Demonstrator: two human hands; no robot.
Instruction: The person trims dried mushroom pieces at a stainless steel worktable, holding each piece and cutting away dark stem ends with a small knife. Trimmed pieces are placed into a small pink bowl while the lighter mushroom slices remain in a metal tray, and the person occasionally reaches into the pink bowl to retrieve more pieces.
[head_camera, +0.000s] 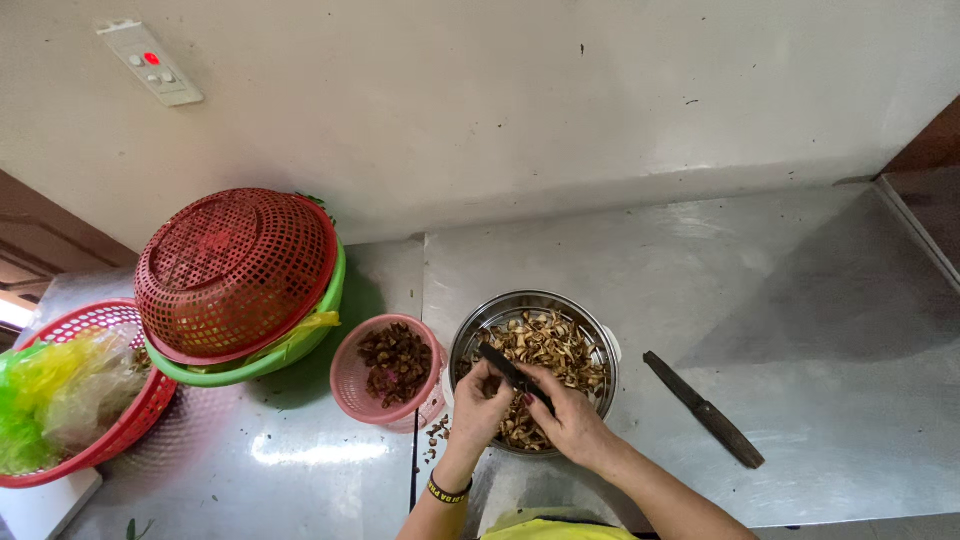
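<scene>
At the left edge of the steel worktop (800, 330) sat a red basket (120, 420) stuffed with plastic bags, then an upturned red basket (232, 268) stacked on a green bowl (300, 345). Next came a small pink basket (385, 385) of dark bits, just beside a metal bowl (532, 303) full of dried slices near the front edge. Over that bowl, the left hand (480, 405) had its grip pinched on a small piece, and the right hand (570, 420) was closed around a small dark knife (505, 367). A second knife (703, 408) lay off to the right.
</scene>
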